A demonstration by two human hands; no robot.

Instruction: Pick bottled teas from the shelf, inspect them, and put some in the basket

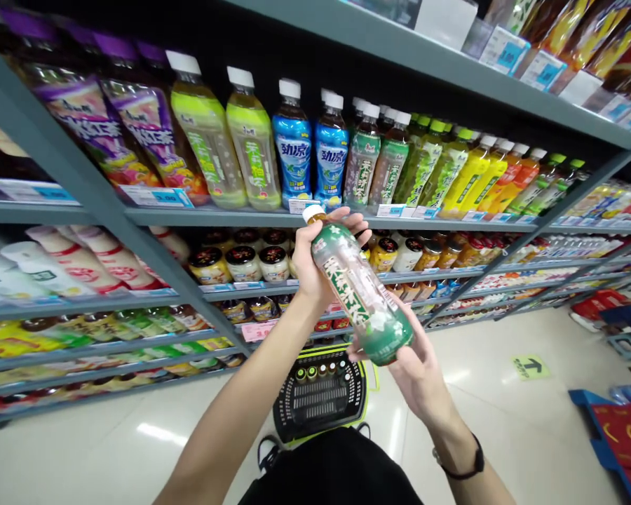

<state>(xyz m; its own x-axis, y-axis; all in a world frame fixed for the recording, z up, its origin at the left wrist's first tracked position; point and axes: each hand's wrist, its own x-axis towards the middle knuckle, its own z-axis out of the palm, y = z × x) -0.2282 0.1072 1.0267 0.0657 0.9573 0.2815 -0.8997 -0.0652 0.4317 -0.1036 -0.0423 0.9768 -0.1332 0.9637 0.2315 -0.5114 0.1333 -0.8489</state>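
Note:
I hold a green-labelled tea bottle [358, 291] with a white cap in front of the drink shelves, tilted with its cap up and to the left. My left hand [315, 263] is wrapped round its upper part near the neck. My right hand [413, 361] cups its base from below; a dark band sits on that wrist. On the floor below my hands stands a black and green shopping basket [320, 396] with several small bottles in it.
Grey shelves [315, 219] run from left to right, packed with tea and juice bottles above and jars below. A green floor arrow [529, 366] marks the white tiles. A blue and red crate [620, 435] stands at the right.

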